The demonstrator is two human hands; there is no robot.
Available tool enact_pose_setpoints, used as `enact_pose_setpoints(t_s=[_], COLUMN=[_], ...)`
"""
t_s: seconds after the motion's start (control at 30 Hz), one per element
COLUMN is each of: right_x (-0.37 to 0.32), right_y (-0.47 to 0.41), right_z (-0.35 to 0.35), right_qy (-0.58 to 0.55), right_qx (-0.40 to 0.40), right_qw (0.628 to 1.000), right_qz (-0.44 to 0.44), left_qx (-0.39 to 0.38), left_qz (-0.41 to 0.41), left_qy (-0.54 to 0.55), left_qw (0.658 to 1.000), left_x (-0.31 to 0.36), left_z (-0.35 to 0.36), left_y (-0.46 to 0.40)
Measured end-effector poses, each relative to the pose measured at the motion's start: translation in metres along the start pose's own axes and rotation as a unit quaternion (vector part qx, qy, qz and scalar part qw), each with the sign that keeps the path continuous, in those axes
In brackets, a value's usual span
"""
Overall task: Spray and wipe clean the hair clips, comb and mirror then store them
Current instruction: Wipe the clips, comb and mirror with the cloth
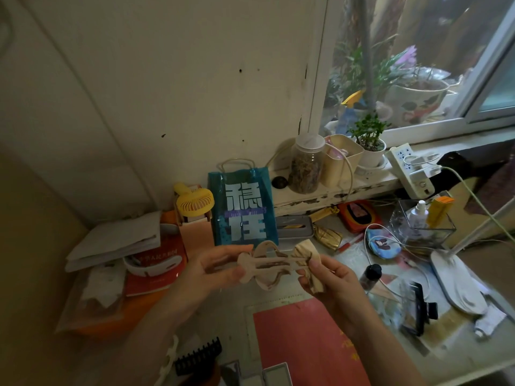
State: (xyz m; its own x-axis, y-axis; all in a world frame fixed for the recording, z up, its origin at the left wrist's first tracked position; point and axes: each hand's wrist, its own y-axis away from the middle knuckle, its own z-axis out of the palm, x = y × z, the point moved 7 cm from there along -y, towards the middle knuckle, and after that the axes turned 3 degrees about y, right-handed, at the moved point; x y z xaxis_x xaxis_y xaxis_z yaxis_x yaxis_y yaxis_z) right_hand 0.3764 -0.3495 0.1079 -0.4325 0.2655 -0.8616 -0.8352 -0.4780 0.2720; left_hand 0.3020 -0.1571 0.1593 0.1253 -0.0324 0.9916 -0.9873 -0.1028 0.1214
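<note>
Gripped by both hands, left point(214, 270) and right point(330, 280): beige hair clip point(267, 270) over cluttered desk point(328, 369)

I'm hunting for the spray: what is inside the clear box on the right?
The clear box holds a white spray bottle and an orange carton, both upright. Its bottom is too blurred to tell what else lies there.

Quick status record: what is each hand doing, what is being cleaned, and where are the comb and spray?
left hand: holds the beige hair clip by its left end
right hand: pinches a folded wipe on the clip's right end
black comb: on the desk, bottom left, untouched
dark-capped bottle: standing right of the hands; sprayer type unclear
mirror: cannot identify
</note>
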Motion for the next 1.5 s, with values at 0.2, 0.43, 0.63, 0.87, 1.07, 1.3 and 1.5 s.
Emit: enact_pose_setpoints(t_s=[0.2, 0.43, 0.63, 0.87, 1.07, 1.3, 1.5], right_x=[-0.01, -0.013, 0.01, 0.015, 0.017, 0.011, 0.013], right_y=[0.004, 0.012, 0.014, 0.019, 0.02, 0.02, 0.022], right_z=[-0.001, 0.002, 0.019, 0.045, 0.044, 0.047, 0.051], right_qy=[0.086, 0.151, 0.08, -0.031, -0.058, -0.052, -0.061], right_qx=[0.041, 0.05, 0.046, -0.033, -0.008, 0.026, -0.045], right_qw=[0.994, 0.984, 0.995, 0.999, 0.997, 0.994, 0.994], right_qz=[-0.052, -0.085, -0.035, 0.007, -0.04, -0.094, -0.073], left_qx=[0.033, 0.118, 0.139, 0.174, 0.185, 0.199, 0.209], left_qz=[0.036, 0.057, 0.081, 0.1, 0.107, 0.113, 0.118], left_qy=[-0.003, 0.024, 0.042, 0.018, 0.025, 0.011, 0.016], left_qw=[0.999, 0.991, 0.986, 0.98, 0.977, 0.973, 0.971], left_x=[0.008, 0.012, 0.017, 0.015, 0.013, 0.009, 0.007], left_z=[-0.004, -0.012, 0.004, 0.009, 0.012, 0.016, 0.015], left_y=[0.004, 0.009, 0.009, 0.013, 0.019, 0.027, 0.028])
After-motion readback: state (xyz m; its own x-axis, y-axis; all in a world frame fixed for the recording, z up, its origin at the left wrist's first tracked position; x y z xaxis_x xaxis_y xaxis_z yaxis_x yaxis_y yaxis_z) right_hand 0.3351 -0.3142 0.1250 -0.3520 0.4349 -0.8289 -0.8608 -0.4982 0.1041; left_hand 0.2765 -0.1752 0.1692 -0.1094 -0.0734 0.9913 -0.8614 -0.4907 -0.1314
